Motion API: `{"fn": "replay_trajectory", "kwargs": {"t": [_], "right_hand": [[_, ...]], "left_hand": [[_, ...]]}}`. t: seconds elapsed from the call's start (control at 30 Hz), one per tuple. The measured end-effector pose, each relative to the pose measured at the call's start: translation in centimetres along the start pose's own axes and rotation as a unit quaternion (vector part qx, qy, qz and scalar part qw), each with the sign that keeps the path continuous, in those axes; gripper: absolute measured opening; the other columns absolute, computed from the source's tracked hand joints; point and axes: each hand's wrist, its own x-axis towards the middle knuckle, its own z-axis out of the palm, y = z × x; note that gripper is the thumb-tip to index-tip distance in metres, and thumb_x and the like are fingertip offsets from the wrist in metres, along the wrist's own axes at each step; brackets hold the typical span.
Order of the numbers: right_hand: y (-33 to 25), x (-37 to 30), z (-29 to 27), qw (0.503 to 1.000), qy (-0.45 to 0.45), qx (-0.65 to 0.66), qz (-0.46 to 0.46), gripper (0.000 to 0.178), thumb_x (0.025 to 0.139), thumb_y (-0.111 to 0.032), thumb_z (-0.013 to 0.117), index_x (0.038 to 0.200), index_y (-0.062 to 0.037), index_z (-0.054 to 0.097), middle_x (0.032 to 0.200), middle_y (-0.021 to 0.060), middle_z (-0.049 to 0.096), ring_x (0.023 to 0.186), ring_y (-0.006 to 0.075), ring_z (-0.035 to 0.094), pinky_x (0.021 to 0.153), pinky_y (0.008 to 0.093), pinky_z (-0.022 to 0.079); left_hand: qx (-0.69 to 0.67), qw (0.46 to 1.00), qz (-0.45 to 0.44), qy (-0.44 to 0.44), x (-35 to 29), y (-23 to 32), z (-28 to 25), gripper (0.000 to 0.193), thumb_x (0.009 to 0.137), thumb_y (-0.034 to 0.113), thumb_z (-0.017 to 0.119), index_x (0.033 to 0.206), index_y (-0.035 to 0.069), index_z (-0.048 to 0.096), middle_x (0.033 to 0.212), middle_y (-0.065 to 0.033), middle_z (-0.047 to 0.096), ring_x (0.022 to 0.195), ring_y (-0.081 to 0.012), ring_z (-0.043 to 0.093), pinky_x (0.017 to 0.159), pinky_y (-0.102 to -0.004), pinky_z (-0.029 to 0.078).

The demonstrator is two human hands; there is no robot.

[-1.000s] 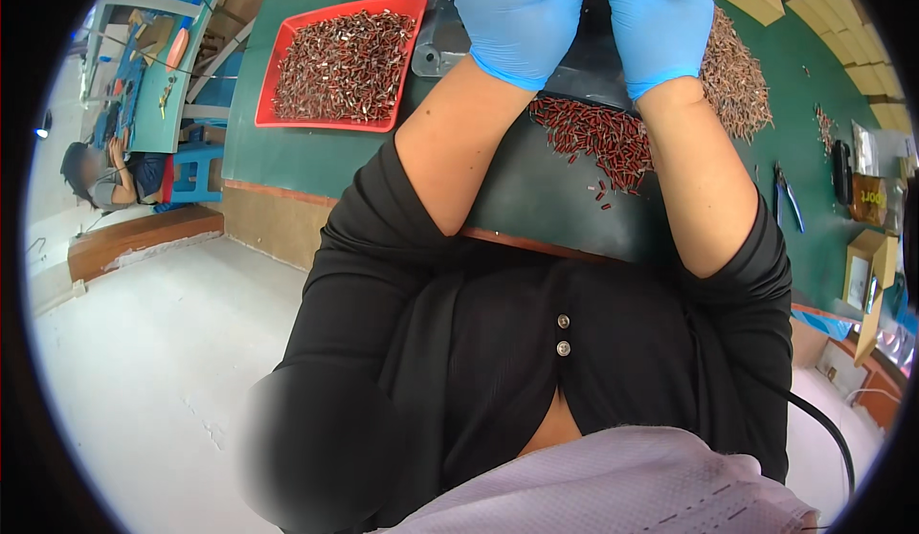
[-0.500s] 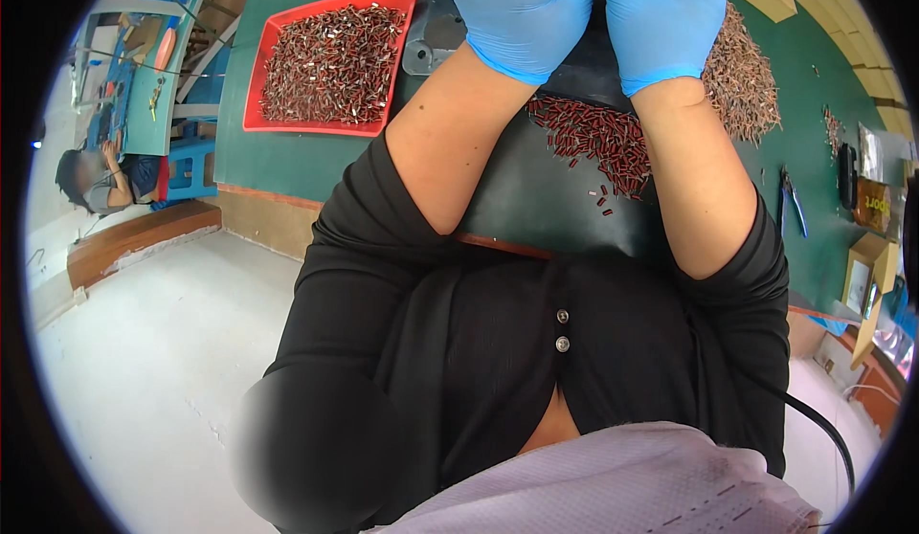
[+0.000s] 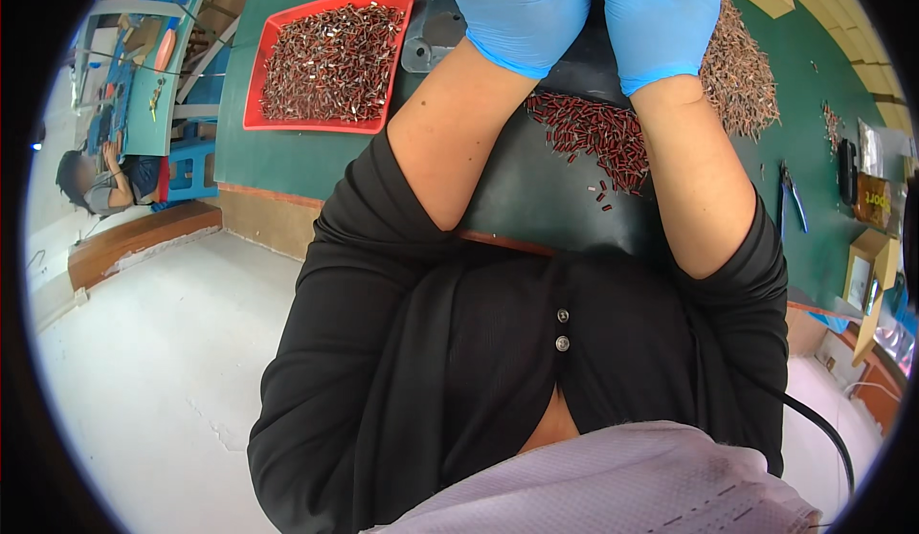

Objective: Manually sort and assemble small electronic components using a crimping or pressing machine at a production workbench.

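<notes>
Both of my hands wear blue gloves and sit close together at the top edge of the picture. My left hand (image 3: 522,8) and my right hand (image 3: 656,12) curl their fingers toward each other, and the fingertips are cut off by the frame, so anything between them is hidden. Just below them a heap of small dark red pieces (image 3: 593,137) lies on a black mat (image 3: 536,199). My forearms rest over this mat.
A red tray (image 3: 316,124) full of small reddish pieces stands on the green table (image 3: 287,161) at the left. A brown heap of pieces (image 3: 737,75) lies at the right, with blue-handled pliers (image 3: 793,199) and boxes (image 3: 866,266) beyond. Another person (image 3: 96,180) sits far left.
My hands stay together and now sit slightly higher in the picture. The heaps and the tray have not moved.
</notes>
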Motion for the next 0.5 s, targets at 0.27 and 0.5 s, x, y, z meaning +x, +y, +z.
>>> {"fn": "replay_trajectory", "kwargs": {"t": [0.27, 0.5], "right_hand": [[-0.2, -5.1, -7.6, 0.990, -0.125, 0.005, 0.068, 0.012, 0.088, -0.005, 0.062, 0.098, 0.0016, 0.063, 0.087, 0.0025, 0.063, 0.077, 0.0076, 0.058, 0.071, 0.0209, 0.047], [4.3, -7.4, -22.6, 0.961, -0.168, -0.127, 0.179, 0.014, 0.087, -0.009, 0.063, 0.098, 0.0002, 0.065, 0.082, 0.0000, 0.062, 0.073, 0.0069, 0.054, 0.065, 0.0201, 0.043]], "left_hand": [[0.010, 1.000, 0.025, -0.014, -1.0, 2.4, -4.8, 0.011, 0.070, -0.003, 0.069, 0.077, 0.003, 0.062, 0.071, -0.0126, 0.059, 0.062, -0.0293, 0.058, 0.056, -0.0342, 0.046], [0.166, 0.971, -0.150, -0.081, -8.3, 0.8, -13.0, 0.006, 0.073, 0.004, 0.071, 0.076, 0.004, 0.067, 0.065, -0.0087, 0.062, 0.056, -0.0214, 0.059, 0.055, -0.0306, 0.046]]}}
